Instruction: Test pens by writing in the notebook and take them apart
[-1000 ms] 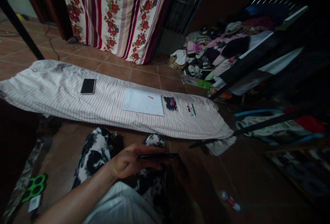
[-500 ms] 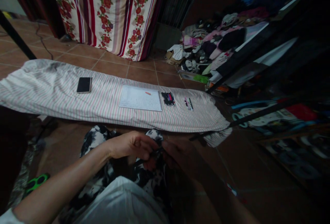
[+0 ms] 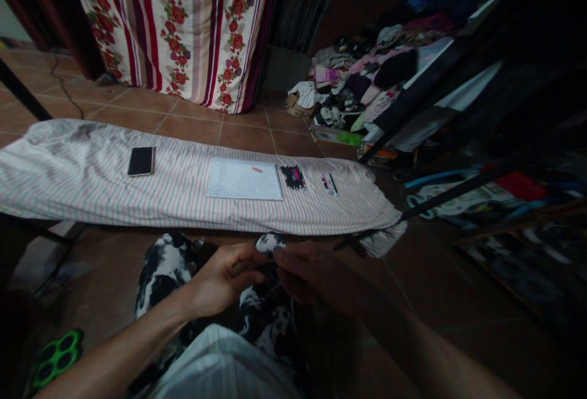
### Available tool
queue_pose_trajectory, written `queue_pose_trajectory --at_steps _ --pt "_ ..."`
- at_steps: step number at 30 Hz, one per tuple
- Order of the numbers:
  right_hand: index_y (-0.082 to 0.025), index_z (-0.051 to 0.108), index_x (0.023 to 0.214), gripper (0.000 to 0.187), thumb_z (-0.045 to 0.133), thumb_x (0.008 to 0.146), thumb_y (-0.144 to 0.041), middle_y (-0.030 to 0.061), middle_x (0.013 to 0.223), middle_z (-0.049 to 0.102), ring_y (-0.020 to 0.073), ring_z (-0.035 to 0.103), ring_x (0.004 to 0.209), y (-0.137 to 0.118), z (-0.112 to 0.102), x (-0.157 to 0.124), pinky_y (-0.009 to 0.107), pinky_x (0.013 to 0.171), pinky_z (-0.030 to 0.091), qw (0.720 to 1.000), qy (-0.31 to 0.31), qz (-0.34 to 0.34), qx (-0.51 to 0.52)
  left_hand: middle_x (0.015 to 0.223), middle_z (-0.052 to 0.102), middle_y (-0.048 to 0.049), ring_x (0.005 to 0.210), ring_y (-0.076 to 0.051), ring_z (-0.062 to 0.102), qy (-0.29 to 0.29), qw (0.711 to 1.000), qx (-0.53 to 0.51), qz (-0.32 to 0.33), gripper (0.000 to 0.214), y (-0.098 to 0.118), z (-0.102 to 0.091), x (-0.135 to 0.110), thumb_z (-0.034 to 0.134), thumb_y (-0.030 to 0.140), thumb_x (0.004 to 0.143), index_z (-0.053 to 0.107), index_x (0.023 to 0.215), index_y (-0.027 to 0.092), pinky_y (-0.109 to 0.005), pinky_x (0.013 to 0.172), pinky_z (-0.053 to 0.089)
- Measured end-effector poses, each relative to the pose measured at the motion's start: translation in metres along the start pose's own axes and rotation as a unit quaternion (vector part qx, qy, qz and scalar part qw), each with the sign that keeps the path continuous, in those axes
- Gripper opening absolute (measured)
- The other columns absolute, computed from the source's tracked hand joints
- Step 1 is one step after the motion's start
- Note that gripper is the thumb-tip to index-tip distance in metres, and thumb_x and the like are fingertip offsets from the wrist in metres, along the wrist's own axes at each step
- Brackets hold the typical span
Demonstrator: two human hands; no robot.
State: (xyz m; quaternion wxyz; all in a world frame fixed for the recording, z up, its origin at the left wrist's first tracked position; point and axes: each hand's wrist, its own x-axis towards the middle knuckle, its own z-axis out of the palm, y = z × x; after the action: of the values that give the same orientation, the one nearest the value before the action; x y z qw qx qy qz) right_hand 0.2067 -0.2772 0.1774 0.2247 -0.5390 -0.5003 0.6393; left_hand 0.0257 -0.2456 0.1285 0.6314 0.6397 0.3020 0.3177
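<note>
Now the left hand [image 3: 227,279] and right hand [image 3: 300,270] curl together over the spotted pants [image 3: 165,264], nearly closed; it is too dark to tell what they grip.

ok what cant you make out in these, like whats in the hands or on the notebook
Between the left hand and the right hand: anything held is hidden by the fingers and shadow in the head view.
Notebook page: any writing is too small to read in the head view.
Pens: too small and bunched for markings to show in the head view.
</note>
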Motion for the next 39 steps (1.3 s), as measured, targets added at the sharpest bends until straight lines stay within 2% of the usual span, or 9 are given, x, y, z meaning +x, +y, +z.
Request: queue_pose_trajectory --at_steps 6,10,16,20,24,31,34,36,39 --pt "-0.014 0.054 0.057 0.046 0.051 0.078 -0.056 -0.0061 0.041 0.043 0.0029 0.032 0.033 0.008 0.001 0.004 0.016 0.032 0.022 0.996 -0.02 0.033 0.083 0.076 0.06 -0.0026 0.073 -0.015 0.056 0.033 0.978 0.182 0.099 0.008 -0.01 -0.001 -0.003 0.053 0.019 0.08 0.062 0.081 0.018 -0.025 0.066 0.042" --pt "-0.014 0.056 0.06 0.045 0.046 0.082 -0.052 -0.003 0.048 0.052 0.0036 0.039 0.035 0.01 0.002 0.007 0.016 0.035 0.026 0.996 -0.023 0.021 0.085 0.075 0.057 -0.0041 0.074 -0.016 0.054 0.057 0.949 0.261 0.169 0.012 -0.017 -0.001 -0.001 0.047 0.018 0.084 0.059 0.084 0.017 -0.027 0.066 0.041" --pt "-0.013 0.059 0.07 0.046 0.044 0.083 -0.054 -0.0005 0.056 0.059 0.0056 0.048 0.041 0.013 0.002 0.01 0.017 0.041 0.037 0.994 -0.018 0.016 0.108 0.072 0.056 -0.0028 0.071 -0.015 0.053 0.084 0.945 0.268 0.166 0.008 -0.021 0.0 0.004 0.051 0.021 0.083 0.056 0.078 0.018 -0.027 0.063 0.04" --pt "-0.012 0.06 0.068 0.045 0.049 0.08 -0.054 -0.0013 0.054 0.056 0.0043 0.046 0.039 0.021 0.003 0.015 0.016 0.038 0.034 0.985 -0.059 0.005 0.164 0.073 0.055 -0.0024 0.07 -0.015 0.053 0.056 0.948 0.259 0.173 0.009 -0.02 -0.003 0.004 0.05 0.023 0.083 0.055 0.078 0.017 -0.025 0.062 0.04" --pt "-0.011 0.058 0.067 0.048 0.05 0.078 -0.057 -0.0024 0.051 0.053 0.0036 0.042 0.035 0.024 0.006 0.017 0.015 0.035 0.031 0.987 -0.047 -0.007 0.153 0.07 0.05 -0.0016 0.065 -0.014 0.049 0.061 0.944 0.262 0.188 0.012 -0.019 -0.001 0.0 0.047 0.02 0.084 0.053 0.074 0.017 -0.024 0.057 0.038" --pt "-0.015 0.051 0.061 0.051 0.042 0.078 -0.063 -0.0041 0.043 0.05 0.005 0.038 0.032 0.01 0.01 0.017 0.017 0.033 0.028 0.998 0.024 0.003 0.06 0.072 0.05 -0.0018 0.07 -0.015 0.05 0.12 0.942 0.258 0.181 0.014 -0.022 0.01 0.0 0.042 0.014 0.084 0.055 0.079 0.019 -0.025 0.061 0.04" --pt "-0.017 0.049 0.065 0.042 0.043 0.081 -0.055 -0.0048 0.048 0.049 0.0058 0.04 0.037 0.006 0.011 0.022 0.018 0.037 0.031 0.995 0.093 -0.043 -0.007 0.075 0.052 -0.002 0.073 -0.015 0.052 0.155 0.95 0.211 0.173 0.011 -0.027 0.013 0.006 0.045 0.017 0.085 0.055 0.079 0.019 -0.026 0.066 0.041" --pt "-0.018 0.048 0.069 0.027 0.051 0.08 -0.043 -0.0066 0.052 0.048 0.0063 0.042 0.043 0.004 0.011 0.026 0.018 0.043 0.033 0.973 0.184 -0.122 -0.064 0.076 0.054 -0.0017 0.074 -0.015 0.052 0.184 0.96 0.155 0.145 0.007 -0.031 0.016 0.01 0.05 0.021 0.083 0.056 0.079 0.019 -0.026 0.068 0.042" --pt "-0.019 0.049 0.072 0.013 0.058 0.077 -0.027 -0.007 0.056 0.047 0.0074 0.045 0.05 0.001 0.012 0.033 0.019 0.05 0.035 0.906 0.306 -0.248 -0.155 0.076 0.054 -0.0005 0.073 -0.014 0.053 0.232 0.966 0.066 0.098 0.007 -0.034 0.022 0.017 0.058 0.025 0.079 0.056 0.076 0.019 -0.025 0.066 0.041"
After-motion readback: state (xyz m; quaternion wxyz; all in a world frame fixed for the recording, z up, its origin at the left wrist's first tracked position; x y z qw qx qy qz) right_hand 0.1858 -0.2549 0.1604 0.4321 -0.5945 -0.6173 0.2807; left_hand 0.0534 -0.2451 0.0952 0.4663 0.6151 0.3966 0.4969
